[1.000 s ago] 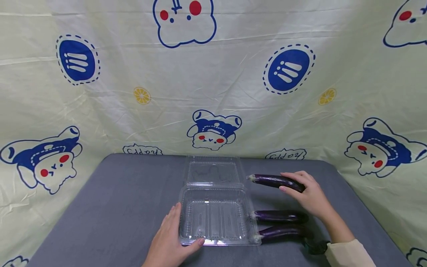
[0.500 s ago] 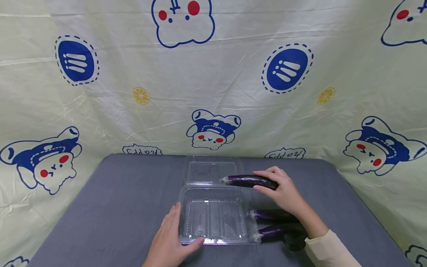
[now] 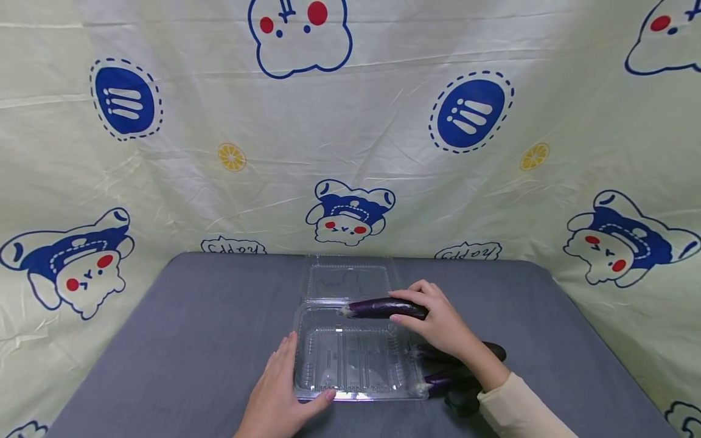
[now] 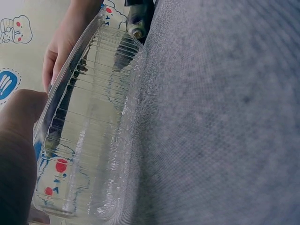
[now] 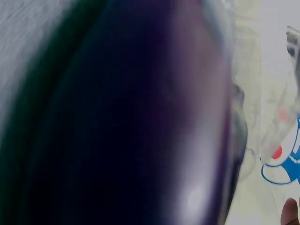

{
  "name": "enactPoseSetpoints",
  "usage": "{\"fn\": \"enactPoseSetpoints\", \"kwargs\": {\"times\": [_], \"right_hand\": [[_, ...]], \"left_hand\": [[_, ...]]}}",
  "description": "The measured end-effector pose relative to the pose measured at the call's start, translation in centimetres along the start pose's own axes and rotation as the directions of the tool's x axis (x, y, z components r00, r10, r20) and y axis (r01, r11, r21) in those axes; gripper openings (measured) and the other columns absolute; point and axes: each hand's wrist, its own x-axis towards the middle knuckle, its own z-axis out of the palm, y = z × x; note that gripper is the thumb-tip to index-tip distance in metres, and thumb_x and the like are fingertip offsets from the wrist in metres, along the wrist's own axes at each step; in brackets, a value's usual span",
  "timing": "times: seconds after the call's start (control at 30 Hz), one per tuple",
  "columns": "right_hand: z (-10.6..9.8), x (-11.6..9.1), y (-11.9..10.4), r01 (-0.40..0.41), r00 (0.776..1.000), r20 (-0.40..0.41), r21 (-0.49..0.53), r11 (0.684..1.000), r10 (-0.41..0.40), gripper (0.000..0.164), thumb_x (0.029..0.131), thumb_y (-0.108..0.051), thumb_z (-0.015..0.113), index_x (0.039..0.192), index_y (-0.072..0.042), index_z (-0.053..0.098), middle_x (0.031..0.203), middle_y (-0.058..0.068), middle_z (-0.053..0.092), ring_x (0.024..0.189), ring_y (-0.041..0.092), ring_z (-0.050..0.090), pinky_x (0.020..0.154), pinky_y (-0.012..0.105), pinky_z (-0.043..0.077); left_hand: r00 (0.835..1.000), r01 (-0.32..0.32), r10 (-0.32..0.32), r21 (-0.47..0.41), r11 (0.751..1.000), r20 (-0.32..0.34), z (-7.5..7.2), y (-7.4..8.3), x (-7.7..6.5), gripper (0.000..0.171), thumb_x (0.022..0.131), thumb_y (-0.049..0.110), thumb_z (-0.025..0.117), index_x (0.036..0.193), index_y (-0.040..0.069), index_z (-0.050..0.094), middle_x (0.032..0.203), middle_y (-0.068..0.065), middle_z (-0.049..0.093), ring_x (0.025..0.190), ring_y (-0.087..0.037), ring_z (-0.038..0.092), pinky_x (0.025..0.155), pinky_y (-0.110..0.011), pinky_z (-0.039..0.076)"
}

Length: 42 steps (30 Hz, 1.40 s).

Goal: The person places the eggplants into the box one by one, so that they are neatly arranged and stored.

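In the head view a clear plastic clamshell box (image 3: 358, 398) lies with its lid (image 3: 350, 280) folded back. My left hand (image 3: 279, 389) rests at its near left corner, fingers straight along the side and thumb on the front rim. My right hand (image 3: 435, 319) grips a long purple eggplant (image 3: 378, 308) by its right end, thumb in front and fingers behind. The eggplant's pale stem end points left, and it overlaps the back of the tray near the hinge. Through the box wall, the left wrist view shows this eggplant (image 4: 63, 110) as a dark strip.
Two more eggplants lie right of the box: a farther one (image 3: 495, 351) and a nearer one (image 3: 440, 382), both partly hidden by my right arm. A dark rounded thing (image 3: 462, 401) shows beside the right sleeve. A printed curtain (image 3: 350, 121) hangs behind the grey table (image 3: 219, 328).
My right hand has carried the eggplant leftward, then slightly nearer, from right of the lid to over the back of the tray. The left hand and box have stayed put.
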Motion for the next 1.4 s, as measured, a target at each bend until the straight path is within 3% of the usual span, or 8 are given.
{"fn": "enactPoseSetpoints", "kwargs": {"times": [0.33,0.77,1.13,1.4], "right_hand": [[1.8,0.1,-1.0,0.018,0.997,0.075,-0.005,1.0,-0.017,0.043,0.083,-0.047,0.076,0.123,-0.033,0.071,0.107,-0.013,0.054,0.103,0.012,0.043,0.078,0.032,0.039],[3.6,0.4,-1.7,0.13,0.982,0.158,-0.165,0.978,-0.104,0.043,0.081,-0.049,0.077,0.12,-0.03,0.073,0.097,-0.014,0.05,0.09,0.007,0.042,0.08,0.032,0.032],[4.2,0.9,-2.2,0.143,0.971,0.224,-0.247,0.959,-0.087,0.044,0.083,-0.05,0.075,0.122,-0.031,0.071,0.085,-0.013,0.04,0.075,0.009,0.034,0.074,0.032,0.023],[4.4,1.0,-2.1,0.153,0.965,0.246,-0.265,0.952,-0.087,0.046,0.083,-0.051,0.075,0.124,-0.03,0.071,0.086,-0.014,0.041,0.077,0.007,0.035,0.074,0.032,0.023]], "left_hand": [[1.0,0.013,-0.012,-0.012,1.0,0.014,0.1,-0.1,0.1,0.117,0.073,0.075,0.069,0.157,0.005,0.026,0.159,-0.016,0.035,0.146,-0.036,0.036,0.112,-0.054,0.038],[0.995,0.067,-0.065,-0.028,0.997,0.069,-0.5,0.4,0.3,0.117,0.073,0.073,0.07,0.158,0.007,0.022,0.16,-0.016,0.033,0.145,-0.039,0.035,0.11,-0.059,0.037],[0.996,0.059,-0.058,-0.03,0.998,0.062,-0.4,0.4,0.2,0.116,0.074,0.071,0.072,0.157,0.006,0.024,0.159,-0.017,0.034,0.145,-0.039,0.036,0.109,-0.059,0.038],[0.997,0.053,-0.052,-0.023,0.998,0.059,-0.4,0.2,0.2,0.116,0.074,0.071,0.071,0.157,0.006,0.024,0.159,-0.017,0.035,0.145,-0.039,0.036,0.109,-0.058,0.038]]}}
